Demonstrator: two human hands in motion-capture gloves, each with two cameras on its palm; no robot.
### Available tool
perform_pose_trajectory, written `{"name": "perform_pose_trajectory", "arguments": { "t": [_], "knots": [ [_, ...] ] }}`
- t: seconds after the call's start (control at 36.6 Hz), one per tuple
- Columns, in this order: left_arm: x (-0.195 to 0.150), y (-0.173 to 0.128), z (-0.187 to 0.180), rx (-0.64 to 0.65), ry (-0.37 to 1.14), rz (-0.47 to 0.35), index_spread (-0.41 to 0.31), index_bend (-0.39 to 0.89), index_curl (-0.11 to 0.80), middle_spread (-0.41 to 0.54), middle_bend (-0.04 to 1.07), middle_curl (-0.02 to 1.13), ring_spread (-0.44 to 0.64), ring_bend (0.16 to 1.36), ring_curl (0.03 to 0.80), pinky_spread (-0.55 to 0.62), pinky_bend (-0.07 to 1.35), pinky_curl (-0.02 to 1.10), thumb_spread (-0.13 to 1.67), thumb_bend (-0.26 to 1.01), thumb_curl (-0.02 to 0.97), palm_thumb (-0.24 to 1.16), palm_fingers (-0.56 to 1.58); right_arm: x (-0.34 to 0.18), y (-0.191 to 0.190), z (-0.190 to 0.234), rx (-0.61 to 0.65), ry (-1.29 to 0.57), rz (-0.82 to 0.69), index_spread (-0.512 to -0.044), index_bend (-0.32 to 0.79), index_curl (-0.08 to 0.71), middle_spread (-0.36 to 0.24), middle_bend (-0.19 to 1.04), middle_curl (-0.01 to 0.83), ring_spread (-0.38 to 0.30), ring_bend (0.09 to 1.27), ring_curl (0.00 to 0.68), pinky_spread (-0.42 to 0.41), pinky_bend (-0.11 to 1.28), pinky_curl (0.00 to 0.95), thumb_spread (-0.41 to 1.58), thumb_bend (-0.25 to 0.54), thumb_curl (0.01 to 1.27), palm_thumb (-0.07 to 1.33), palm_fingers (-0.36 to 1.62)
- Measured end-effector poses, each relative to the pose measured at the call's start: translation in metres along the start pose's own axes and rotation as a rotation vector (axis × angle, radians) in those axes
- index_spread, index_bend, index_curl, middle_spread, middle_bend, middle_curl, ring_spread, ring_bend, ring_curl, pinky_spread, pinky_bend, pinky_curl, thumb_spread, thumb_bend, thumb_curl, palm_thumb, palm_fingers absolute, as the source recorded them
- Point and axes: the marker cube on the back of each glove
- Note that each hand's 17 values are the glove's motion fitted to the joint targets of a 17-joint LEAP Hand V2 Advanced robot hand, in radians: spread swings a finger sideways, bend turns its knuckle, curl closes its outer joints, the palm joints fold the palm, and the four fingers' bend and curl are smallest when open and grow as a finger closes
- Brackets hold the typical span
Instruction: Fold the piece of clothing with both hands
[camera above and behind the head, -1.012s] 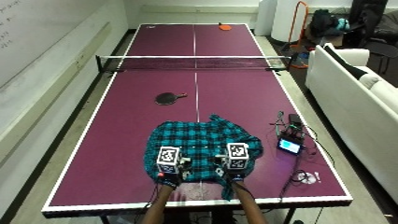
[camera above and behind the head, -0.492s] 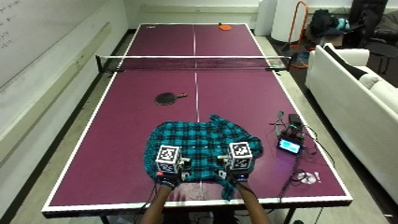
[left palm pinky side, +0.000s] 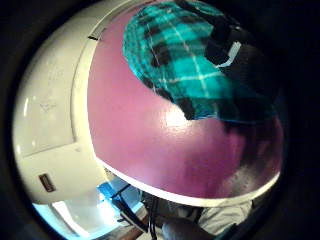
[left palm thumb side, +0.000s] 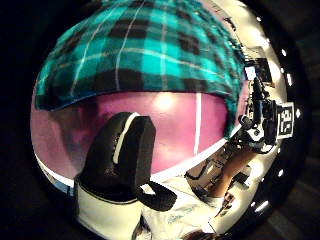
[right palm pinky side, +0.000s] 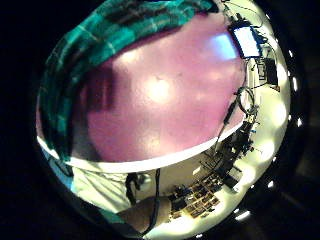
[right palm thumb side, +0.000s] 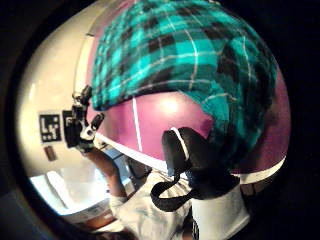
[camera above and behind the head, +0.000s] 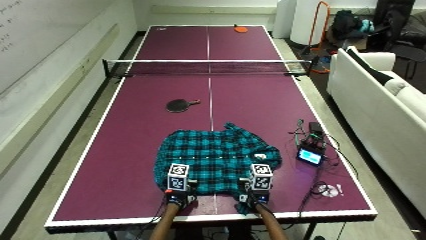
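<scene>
Both hands sit at the near hem of the shirt (camera above and behind the head: 216, 160), the left hand (camera above and behind the head: 178, 192) on its left corner and the right hand (camera above and behind the head: 256, 192) on its right corner, but whether their fingers pinch the cloth I cannot tell. Beyond the hands the teal-and-black plaid shirt lies spread on the purple table (camera above and behind the head: 133, 150). Farther out a black paddle (camera above and behind the head: 180, 105) lies before the net (camera above and behind the head: 208, 67), and right of the right hand sits a small lit screen (camera above and behind the head: 310, 157).

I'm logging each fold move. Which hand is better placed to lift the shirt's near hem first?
Neither clearly: the left hand and right hand both sit at the plaid shirt's near hem, one near each corner.
</scene>
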Motion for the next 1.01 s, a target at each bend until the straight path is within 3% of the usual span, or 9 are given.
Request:
{"name": "perform_pose_trajectory", "arguments": {
  "t": [0.08, 0.27, 0.3, 0.38, 0.52, 0.66, 0.77, 0.9, 1.01],
  "knots": [
    [-0.006, -0.001, 0.019, -0.079, 0.036, -0.008, -0.076, 0.1, 0.243, 0.038, 0.15, 0.25, 0.11, 0.63, 0.317, 0.22, 0.53, 0.37, 1.15, -0.02, 0.195, 0.18, 0.36, 0.002, 0.016, 0.002, -0.076, 0.0, 0.03, -0.376, 0.13, 0.236, -0.003, 0.18, 0.261, 0.142, 0.27, 0.202, 0.258, 0.49, 0.307, 1.14, 0.076, 0.23, 0.5, 0.06],
    [-0.026, -0.022, 0.037, 0.164, -0.04, -0.034, -0.071, 0.19, 0.282, 0.035, 0.16, 0.26, 0.12, 0.59, 0.307, 0.21, 0.51, 0.36, 1.19, -0.01, 0.2, 0.18, 0.39, 0.013, 0.012, 0.0, 0.087, -0.032, 0.007, -0.367, 0.21, 0.27, -0.055, 0.21, 0.283, 0.064, 0.3, 0.21, 0.232, 0.43, 0.291, 1.13, 0.056, 0.26, 0.55, 0.23],
    [-0.033, -0.037, 0.049, 0.226, -0.076, -0.038, -0.103, 0.22, 0.298, -0.029, 0.21, 0.28, 0.04, 0.61, 0.314, 0.14, 0.5, 0.36, 1.24, 0.03, 0.211, 0.25, 0.56, 0.015, 0.014, -0.002, 0.131, -0.018, -0.001, -0.376, 0.36, 0.322, -0.102, 0.24, 0.296, 0.004, 0.3, 0.215, 0.203, 0.37, 0.279, 1.16, 0.113, 0.28, 0.65, 0.43],
    [-0.046, -0.073, 0.083, 0.396, -0.14, -0.014, -0.141, 0.21, 0.31, -0.102, 0.2, 0.28, -0.05, 0.62, 0.3, 0.05, 0.48, 0.35, 1.29, 0.08, 0.23, 0.35, 0.73, 0.021, 0.022, -0.009, 0.219, 0.003, -0.043, -0.37, 0.4, 0.324, -0.16, 0.24, 0.304, -0.096, 0.34, 0.219, 0.139, 0.32, 0.254, 1.17, 0.165, 0.3, 0.77, 0.7],
    [-0.049, -0.049, 0.055, 0.544, -0.137, 0.055, -0.254, 0.27, 0.356, -0.232, 0.3, 0.34, -0.25, 0.61, 0.31, -0.15, 0.37, 0.33, 1.25, 0.19, 0.294, 0.62, 1.15, 0.041, 0.01, 0.003, 0.224, 0.002, -0.148, -0.348, 0.3, 0.337, -0.221, 0.35, 0.356, -0.21, 0.5, 0.287, 0.034, 0.22, 0.247, 1.16, 0.213, 0.32, 0.9, 1.06],
    [-0.045, 0.012, 0.027, 0.376, -0.002, 0.143, -0.298, 0.22, 0.375, -0.301, 0.37, 0.4, -0.33, 0.65, 0.358, -0.23, 0.31, 0.35, 1.21, 0.2, 0.304, 0.69, 1.22, 0.046, 0.037, -0.027, 0.128, -0.005, -0.264, -0.336, 0.17, 0.353, -0.244, 0.37, 0.388, -0.246, 0.6, 0.361, -0.065, 0.28, 0.3, 1.15, 0.211, 0.33, 0.95, 1.21],
    [-0.051, 0.023, -0.001, 0.33, 0.018, 0.183, -0.318, 0.21, 0.392, -0.329, 0.38, 0.42, -0.36, 0.64, 0.372, -0.26, 0.28, 0.36, 1.2, 0.18, 0.305, 0.71, 1.23, 0.042, 0.045, -0.065, 0.066, -0.029, -0.322, -0.335, 0.11, 0.338, -0.249, 0.35, 0.399, -0.256, 0.64, 0.396, -0.184, 0.39, 0.34, 1.14, 0.199, 0.32, 0.97, 1.26],
    [-0.062, 0.0, -0.039, 0.246, -0.001, 0.158, -0.332, 0.19, 0.406, -0.35, 0.38, 0.44, -0.38, 0.63, 0.38, -0.29, 0.27, 0.37, 1.18, 0.16, 0.301, 0.74, 1.25, 0.032, 0.013, -0.118, 0.018, -0.042, -0.293, -0.327, 0.11, 0.327, -0.254, 0.35, 0.415, -0.256, 0.69, 0.424, -0.259, 0.44, 0.369, 1.14, 0.186, 0.32, 0.99, 1.27],
    [-0.066, -0.054, -0.064, 0.161, 0.021, 0.106, -0.339, 0.18, 0.414, -0.361, 0.39, 0.45, -0.39, 0.63, 0.384, -0.3, 0.26, 0.37, 1.17, 0.14, 0.297, 0.75, 1.26, 0.013, -0.029, -0.154, -0.068, -0.065, -0.186, -0.322, 0.1, 0.318, -0.257, 0.38, 0.433, -0.255, 0.72, 0.441, -0.29, 0.45, 0.383, 1.15, 0.174, 0.31, 1.0, 1.26]
  ]
}}
